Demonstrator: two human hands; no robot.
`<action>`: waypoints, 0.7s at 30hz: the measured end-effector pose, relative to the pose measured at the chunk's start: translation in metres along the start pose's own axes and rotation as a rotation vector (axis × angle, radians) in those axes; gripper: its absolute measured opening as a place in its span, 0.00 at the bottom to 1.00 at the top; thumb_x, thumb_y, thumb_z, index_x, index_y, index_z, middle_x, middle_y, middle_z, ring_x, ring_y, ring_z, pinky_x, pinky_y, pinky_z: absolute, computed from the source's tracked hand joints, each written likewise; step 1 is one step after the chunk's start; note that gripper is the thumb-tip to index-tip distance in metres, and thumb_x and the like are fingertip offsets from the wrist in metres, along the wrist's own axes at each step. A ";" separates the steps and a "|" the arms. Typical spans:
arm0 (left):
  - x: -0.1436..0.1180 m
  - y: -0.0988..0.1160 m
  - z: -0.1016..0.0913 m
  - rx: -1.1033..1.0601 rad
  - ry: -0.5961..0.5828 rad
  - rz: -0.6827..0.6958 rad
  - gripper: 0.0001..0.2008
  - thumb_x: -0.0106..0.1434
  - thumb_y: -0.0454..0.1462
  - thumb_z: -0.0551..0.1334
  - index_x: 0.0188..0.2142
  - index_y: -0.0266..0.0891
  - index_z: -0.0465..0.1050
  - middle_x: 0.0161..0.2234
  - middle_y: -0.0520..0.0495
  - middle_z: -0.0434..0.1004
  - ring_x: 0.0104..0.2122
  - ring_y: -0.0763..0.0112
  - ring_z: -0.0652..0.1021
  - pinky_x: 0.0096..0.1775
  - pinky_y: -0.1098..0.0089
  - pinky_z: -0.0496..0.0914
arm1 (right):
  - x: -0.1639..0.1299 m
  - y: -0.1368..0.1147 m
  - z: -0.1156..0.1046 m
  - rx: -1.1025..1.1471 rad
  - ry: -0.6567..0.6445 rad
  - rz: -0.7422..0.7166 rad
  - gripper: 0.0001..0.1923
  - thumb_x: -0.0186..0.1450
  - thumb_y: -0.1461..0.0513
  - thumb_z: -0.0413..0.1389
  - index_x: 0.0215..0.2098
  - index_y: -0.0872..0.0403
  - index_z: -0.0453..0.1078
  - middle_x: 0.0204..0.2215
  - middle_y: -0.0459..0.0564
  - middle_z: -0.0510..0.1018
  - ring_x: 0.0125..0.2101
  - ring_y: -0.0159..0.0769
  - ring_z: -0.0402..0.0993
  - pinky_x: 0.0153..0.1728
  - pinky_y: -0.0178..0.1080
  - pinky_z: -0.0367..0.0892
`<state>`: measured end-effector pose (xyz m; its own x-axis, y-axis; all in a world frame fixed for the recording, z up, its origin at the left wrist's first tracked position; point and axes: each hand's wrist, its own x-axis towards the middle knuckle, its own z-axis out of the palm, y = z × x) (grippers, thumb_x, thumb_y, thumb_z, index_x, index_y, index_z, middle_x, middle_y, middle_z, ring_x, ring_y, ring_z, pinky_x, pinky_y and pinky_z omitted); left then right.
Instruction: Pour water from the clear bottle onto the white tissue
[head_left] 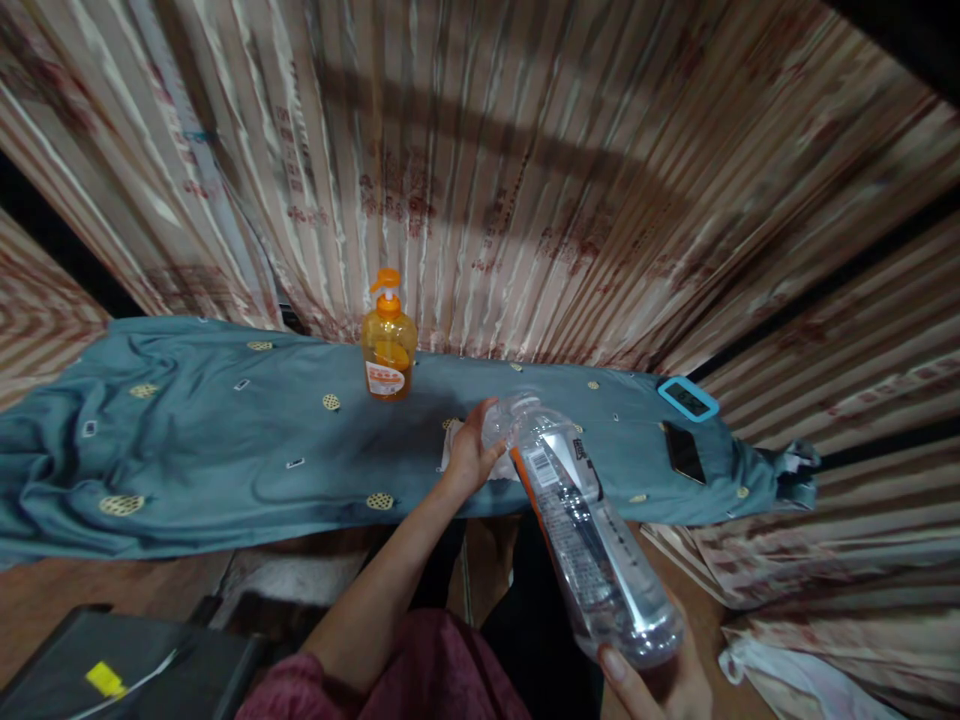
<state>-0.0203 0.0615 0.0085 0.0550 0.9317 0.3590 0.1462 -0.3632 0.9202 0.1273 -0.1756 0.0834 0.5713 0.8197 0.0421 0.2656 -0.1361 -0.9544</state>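
Observation:
A large clear plastic bottle (pixel 589 540) with a printed label and barcode lies tilted across my front, top end away from me and base near me. My right hand (pixel 667 680) is closed around its base. Up at the top end, my left hand (pixel 471 455) grips around the neck area, where a clear plastic part shows by the fingers; I cannot tell whether that is a cap or a separate piece. Beneath the left hand, a pale tissue or cloth (pixel 450 443) lies on the green-blue tablecloth (pixel 330 455).
An orange pump bottle (pixel 388 350) stands upright at the table's back, left of my hands. On the right lie a blue-framed digital device (pixel 688 398) and a dark phone (pixel 684 453). Pleated patterned curtains (pixel 480 180) hang behind. A dark case (pixel 142 665) sits at lower left.

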 end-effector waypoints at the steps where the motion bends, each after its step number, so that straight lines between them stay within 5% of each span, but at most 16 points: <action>1: 0.000 0.000 0.000 -0.002 0.004 -0.001 0.31 0.53 0.33 0.67 0.57 0.40 0.67 0.57 0.38 0.75 0.56 0.54 0.76 0.59 0.52 0.69 | 0.000 0.000 0.000 0.003 -0.004 0.001 0.38 0.58 0.43 0.63 0.58 0.54 0.63 0.42 0.56 0.82 0.39 0.53 0.81 0.40 0.47 0.74; 14: -0.001 -0.001 -0.001 0.028 -0.005 0.017 0.30 0.53 0.32 0.64 0.57 0.39 0.66 0.56 0.39 0.75 0.55 0.55 0.76 0.58 0.53 0.69 | -0.001 0.007 0.001 0.026 -0.056 0.018 0.40 0.60 0.41 0.61 0.61 0.54 0.61 0.42 0.55 0.82 0.39 0.51 0.81 0.40 0.47 0.74; 21: -0.001 -0.001 -0.002 0.017 -0.018 0.005 0.31 0.54 0.31 0.64 0.58 0.38 0.66 0.57 0.38 0.74 0.56 0.55 0.75 0.60 0.54 0.67 | -0.001 0.007 0.002 0.072 -0.069 0.042 0.41 0.60 0.41 0.60 0.64 0.53 0.61 0.49 0.59 0.81 0.46 0.56 0.80 0.47 0.51 0.73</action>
<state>-0.0220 0.0609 0.0078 0.0737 0.9299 0.3604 0.1623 -0.3678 0.9156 0.1275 -0.1760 0.0758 0.5255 0.8507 -0.0169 0.1847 -0.1334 -0.9737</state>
